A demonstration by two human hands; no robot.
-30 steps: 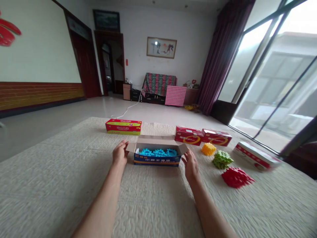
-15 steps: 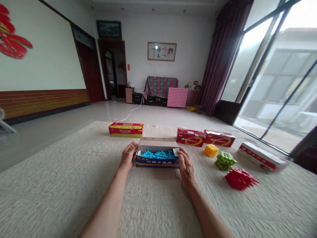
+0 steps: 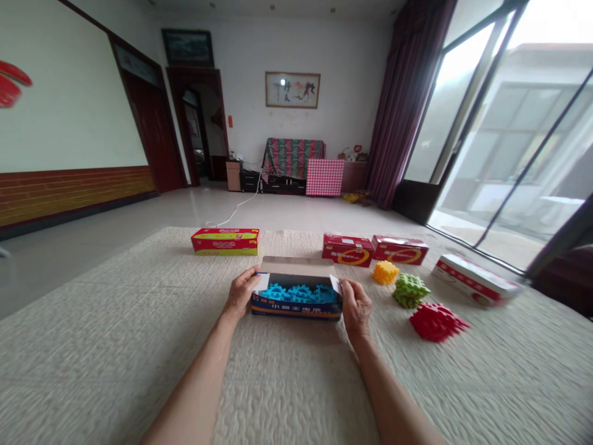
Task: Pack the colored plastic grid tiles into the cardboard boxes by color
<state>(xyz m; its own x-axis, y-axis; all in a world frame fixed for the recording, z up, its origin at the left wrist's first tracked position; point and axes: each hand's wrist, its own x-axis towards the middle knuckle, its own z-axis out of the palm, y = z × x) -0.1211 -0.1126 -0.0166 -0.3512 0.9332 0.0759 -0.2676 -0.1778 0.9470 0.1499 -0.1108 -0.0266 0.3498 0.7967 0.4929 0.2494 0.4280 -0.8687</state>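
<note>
A dark blue cardboard box (image 3: 296, 309) sits lengthwise in front of me with its lid (image 3: 296, 267) raised at the back. Inside lie several bright blue toothed plastic blocks (image 3: 299, 293). At the box's left end, my left hand (image 3: 241, 293) pinches the white left side flap (image 3: 262, 282) between thumb and fingers. My right hand (image 3: 356, 304) is closed at the other end, with the white right side flap (image 3: 335, 283) at its fingertips. Both flaps stand up at a slant beside the opening.
Right of the box are a yellow block (image 3: 386, 272), a green block stack (image 3: 411, 290) and a red block stack (image 3: 436, 322). Behind stand two dark red boxes (image 3: 347, 250) and a red-and-yellow box (image 3: 225, 242). A white-and-red box (image 3: 477, 280) lies far right on the quilted mat (image 3: 287, 383).
My left hand has moved from the box's outer end onto the left flap, which now shows upright. My right hand has shifted slightly outward. The view has turned a little to the right.
</note>
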